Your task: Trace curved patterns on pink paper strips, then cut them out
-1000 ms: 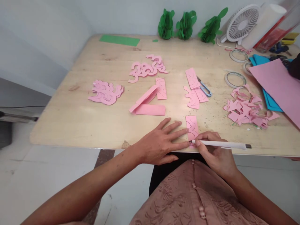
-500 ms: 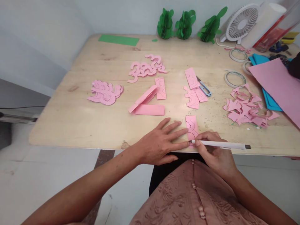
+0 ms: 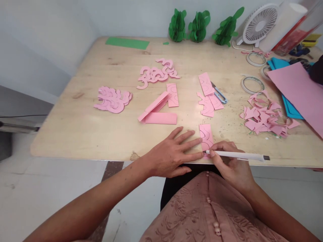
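Left hand (image 3: 171, 155), fingers spread, touches the near pink strip (image 3: 206, 134); right hand (image 3: 233, 168) pinches a pen (image 3: 239, 155), its tip seemingly on it.

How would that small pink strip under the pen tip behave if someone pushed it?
The pink strip looks like paper, so it is probably light and easily creased. It lies flat on the table, so a push would likely slide it rather than tip it. The left hand has fingers at its edge, which may resist that.
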### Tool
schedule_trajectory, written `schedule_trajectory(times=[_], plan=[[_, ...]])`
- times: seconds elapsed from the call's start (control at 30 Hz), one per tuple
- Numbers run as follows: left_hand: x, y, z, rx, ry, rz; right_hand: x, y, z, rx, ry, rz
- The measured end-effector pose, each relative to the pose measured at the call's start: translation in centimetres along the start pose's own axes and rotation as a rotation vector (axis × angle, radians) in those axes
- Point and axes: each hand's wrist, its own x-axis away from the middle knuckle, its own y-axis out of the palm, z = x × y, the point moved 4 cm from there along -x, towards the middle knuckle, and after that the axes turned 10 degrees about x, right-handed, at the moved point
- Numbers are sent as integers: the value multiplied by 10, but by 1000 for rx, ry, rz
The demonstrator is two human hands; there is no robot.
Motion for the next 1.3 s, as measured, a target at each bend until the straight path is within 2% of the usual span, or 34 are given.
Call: schedule_trajectory(times=[0.97,1.3], plan=[[0,1,1,-12,-4,-15,0,-7,11,48,77,-25],[0,2,0,-15,-8,-22,-2,-11,10,100,43,7]])
